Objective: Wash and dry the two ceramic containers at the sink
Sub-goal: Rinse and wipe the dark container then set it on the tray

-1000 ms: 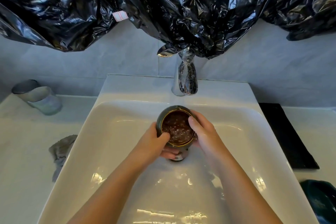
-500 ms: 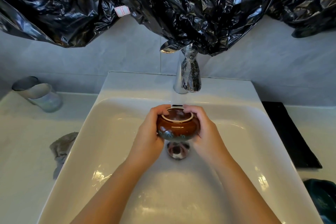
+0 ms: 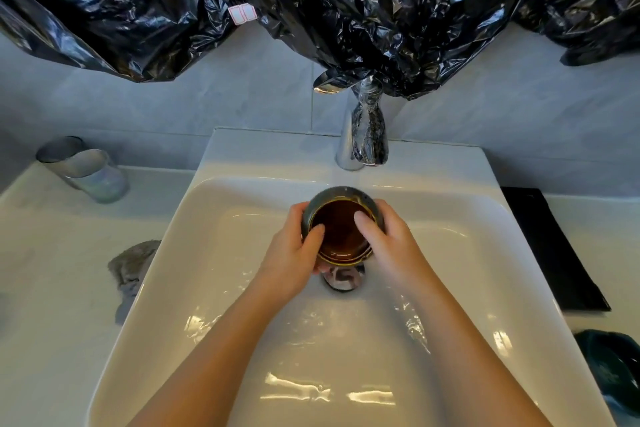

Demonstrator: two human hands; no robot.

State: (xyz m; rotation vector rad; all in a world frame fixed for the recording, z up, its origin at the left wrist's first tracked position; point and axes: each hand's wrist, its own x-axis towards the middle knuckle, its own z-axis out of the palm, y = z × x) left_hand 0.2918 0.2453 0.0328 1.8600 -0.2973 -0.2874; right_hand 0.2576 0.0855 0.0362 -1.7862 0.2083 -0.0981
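A brown-glazed ceramic container [image 3: 341, 230] is held over the middle of the white sink [image 3: 214, 253], just above the drain [image 3: 343, 281], its mouth tipped toward the camera. The left grip [image 3: 291, 253] clasps its 9 o'clock side, thumb hooked over the rim. The right grip [image 3: 388, 239] clasps the 3 o'clock side, thumb likewise inside the mouth. The tap [image 3: 363, 135] stands at 12 o'clock beneath crumpled black plastic sheeting [image 3: 346, 10]. On the bench [image 3: 52, 288] a glass tumbler [image 3: 86, 168] sits at 10 o'clock, a grey cloth [image 3: 131, 270] at 9, a black tray [image 3: 554, 246] at 3, and a dark green object [image 3: 609, 364] at 4, partly cut off.
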